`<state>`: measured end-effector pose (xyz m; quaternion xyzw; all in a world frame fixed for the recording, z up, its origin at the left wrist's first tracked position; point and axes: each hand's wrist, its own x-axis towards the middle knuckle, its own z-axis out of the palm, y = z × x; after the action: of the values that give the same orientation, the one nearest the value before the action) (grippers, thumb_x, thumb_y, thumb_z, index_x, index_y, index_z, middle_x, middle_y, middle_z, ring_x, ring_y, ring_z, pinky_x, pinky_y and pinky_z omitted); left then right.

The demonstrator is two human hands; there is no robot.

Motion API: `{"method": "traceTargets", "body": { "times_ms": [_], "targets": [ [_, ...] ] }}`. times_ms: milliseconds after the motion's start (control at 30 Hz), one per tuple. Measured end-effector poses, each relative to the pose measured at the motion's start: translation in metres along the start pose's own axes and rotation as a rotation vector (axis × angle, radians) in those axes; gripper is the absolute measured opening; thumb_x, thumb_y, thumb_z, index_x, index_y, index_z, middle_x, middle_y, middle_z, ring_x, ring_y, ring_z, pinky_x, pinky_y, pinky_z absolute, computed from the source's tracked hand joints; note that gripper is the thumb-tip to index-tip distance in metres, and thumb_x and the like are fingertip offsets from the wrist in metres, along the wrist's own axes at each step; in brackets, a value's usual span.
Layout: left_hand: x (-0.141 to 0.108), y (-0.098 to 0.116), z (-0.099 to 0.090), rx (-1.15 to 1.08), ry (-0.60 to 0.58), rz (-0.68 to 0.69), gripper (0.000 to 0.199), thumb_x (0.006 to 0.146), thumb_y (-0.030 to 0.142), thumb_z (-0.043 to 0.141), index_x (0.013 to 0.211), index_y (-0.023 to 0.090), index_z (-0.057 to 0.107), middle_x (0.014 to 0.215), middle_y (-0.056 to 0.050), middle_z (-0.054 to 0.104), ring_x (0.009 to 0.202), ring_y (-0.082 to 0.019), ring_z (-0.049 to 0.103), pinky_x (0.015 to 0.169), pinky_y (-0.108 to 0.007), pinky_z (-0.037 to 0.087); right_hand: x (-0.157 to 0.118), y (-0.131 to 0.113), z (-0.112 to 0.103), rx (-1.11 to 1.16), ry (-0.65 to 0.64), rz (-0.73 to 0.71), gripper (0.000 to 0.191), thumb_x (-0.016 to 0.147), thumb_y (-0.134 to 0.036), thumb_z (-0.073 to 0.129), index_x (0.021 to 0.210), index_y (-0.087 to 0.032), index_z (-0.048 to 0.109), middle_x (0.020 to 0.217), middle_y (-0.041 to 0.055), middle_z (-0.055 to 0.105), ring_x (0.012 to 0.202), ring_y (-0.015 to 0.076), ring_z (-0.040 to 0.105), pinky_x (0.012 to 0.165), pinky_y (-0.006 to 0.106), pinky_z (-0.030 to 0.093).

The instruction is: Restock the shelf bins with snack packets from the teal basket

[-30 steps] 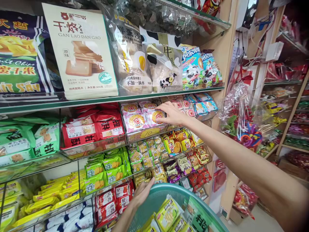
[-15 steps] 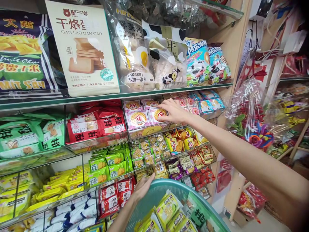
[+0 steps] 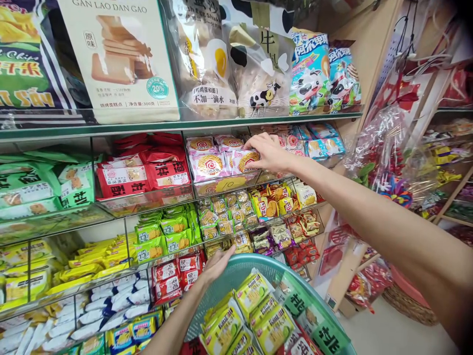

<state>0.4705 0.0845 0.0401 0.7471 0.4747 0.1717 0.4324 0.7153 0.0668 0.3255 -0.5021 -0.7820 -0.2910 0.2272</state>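
At the middle shelf, my right hand reaches into a clear bin with its fingers and thumb closed around the right side of a pink-and-white round biscuit packet. Similar packets, one a biscuit packet with a red swirl, lie beside and behind it. Lower down, my left hand holds the left rim of a teal plastic basket; part of its grip is hidden. Inside the basket are several yellow-green snack packets, green packets and some red ones.
Above the bins runs a glass shelf edge carrying large snack bags, among them a cow-print bag. Left of my right hand are bins of red packets and green packets. A wooden side panel bounds the shelving on the right.
The view has shifted down, so the shelves appear higher and more of the basket shows. My right hand has closed more tightly around the biscuit packet. My left hand stays at the basket rim.
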Motion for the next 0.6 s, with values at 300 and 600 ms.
{"method": "traceTargets", "body": {
  "times_ms": [300, 600],
  "targets": [
    [-0.0035, 0.0058, 0.0017, 0.022, 0.009, -0.031, 0.082, 0.075, 0.08, 0.025, 0.104, 0.017, 0.07, 0.121, -0.013, 0.061, 0.11, -0.034, 0.054, 0.096, -0.047, 0.035, -0.0026, 0.0029, -0.0035, 0.109, -0.059, 0.01, 0.037, 0.08, -0.046, 0.06, 0.105, -0.021, 0.048, 0.1, 0.0071, 0.058, 0.094, 0.0267, 0.049, 0.085, 0.043, 0.033],
    [-0.0009, -0.0013, 0.0037, 0.032, 0.022, -0.021, 0.079, 0.074, 0.081, 0.026, 0.094, 0.02, 0.073, 0.107, -0.009, 0.068, 0.104, -0.033, 0.057, 0.097, -0.047, 0.034, -0.003, 0.0036, -0.0081, 0.114, 0.01, 0.003, 0.033, 0.082, -0.048, 0.056, 0.1, -0.022, 0.049, 0.094, 0.0055, 0.058, 0.087, 0.0245, 0.049, 0.081, 0.04, 0.031]
  ]
}}
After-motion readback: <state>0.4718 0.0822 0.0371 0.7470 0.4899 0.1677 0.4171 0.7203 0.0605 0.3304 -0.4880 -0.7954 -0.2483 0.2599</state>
